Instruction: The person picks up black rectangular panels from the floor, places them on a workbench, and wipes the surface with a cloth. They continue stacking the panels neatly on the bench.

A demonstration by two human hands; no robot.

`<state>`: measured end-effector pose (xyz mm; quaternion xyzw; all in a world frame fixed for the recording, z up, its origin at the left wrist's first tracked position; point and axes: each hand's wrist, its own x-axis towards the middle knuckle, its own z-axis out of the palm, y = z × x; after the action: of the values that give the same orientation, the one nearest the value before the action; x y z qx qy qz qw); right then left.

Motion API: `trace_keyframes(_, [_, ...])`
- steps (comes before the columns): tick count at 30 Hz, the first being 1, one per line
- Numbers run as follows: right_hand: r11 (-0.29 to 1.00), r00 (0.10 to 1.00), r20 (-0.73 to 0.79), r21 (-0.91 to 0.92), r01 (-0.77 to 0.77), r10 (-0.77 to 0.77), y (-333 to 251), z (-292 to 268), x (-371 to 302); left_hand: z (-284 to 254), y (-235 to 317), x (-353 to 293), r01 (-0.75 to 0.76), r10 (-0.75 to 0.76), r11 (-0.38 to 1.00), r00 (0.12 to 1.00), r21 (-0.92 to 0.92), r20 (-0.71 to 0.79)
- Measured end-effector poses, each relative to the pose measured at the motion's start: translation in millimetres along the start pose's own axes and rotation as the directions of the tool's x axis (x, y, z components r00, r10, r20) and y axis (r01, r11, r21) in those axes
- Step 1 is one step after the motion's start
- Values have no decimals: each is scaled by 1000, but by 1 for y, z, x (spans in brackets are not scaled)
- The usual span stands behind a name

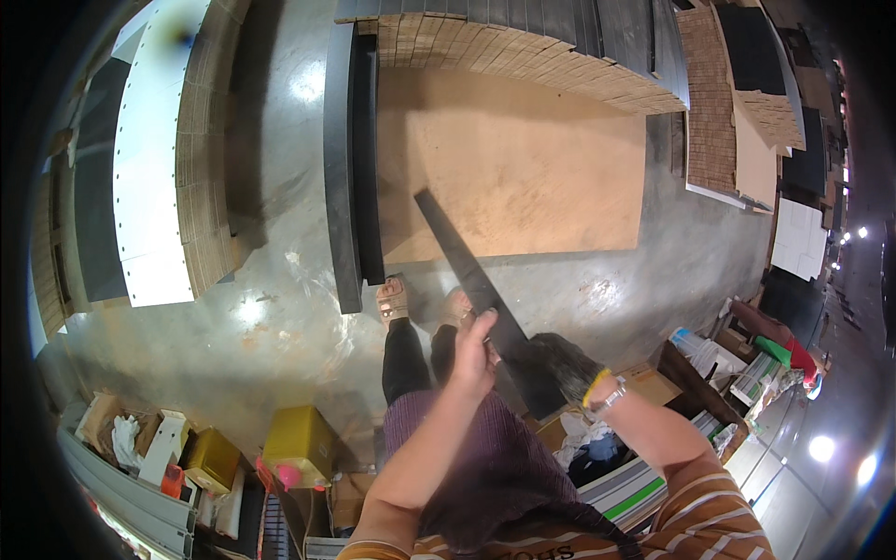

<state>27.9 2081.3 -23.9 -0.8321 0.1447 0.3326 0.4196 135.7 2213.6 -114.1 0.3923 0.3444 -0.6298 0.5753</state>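
Striped sleeve (719,509) nearest. Left hand (473,355), fingers curled around a long black strip (471,280); right hand (560,359) blurred, grip unclear. Strip slants over sandalled feet (393,299) toward the brown board (523,159). Likely risk: one-handed hold slips, strip drops on toes.

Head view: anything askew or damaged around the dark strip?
Nothing looks damaged or spilled. The long dark strip slants across the brown board because both hands hold its near end, left hand, right hand. The stacks sit even.
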Motion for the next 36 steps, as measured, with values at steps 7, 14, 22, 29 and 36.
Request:
trace_keyframes(7, [684, 961, 132, 680, -265, 242, 26, -5, 92, -35, 18, 60, 169, -169, 986, 986, -12, -5])
trace_keyframes(14, [482, 896, 324, 759, -438, 304, 50, -5, 105, -22, 40, 51, 147, -146, 981, 989, 127, -16])
trace_keyframes(22, [535, 966, 191, 806, -254, 172, 139, 67, 184, -32, 14, 69, -13, -77, 817, 988, 576, 131])
trace_keyframes(29, [332, 932, 131, 910, -248, 337, 91, 63, 86, -43, 34, 65, 31, 28, 879, 993, 476, -117])
trace_keyframes(36, [774, 941, -107, 603, -194, 320, 44, -6, 84, -17, 92, 60, -311, 236, 917, 928, 250, 289])
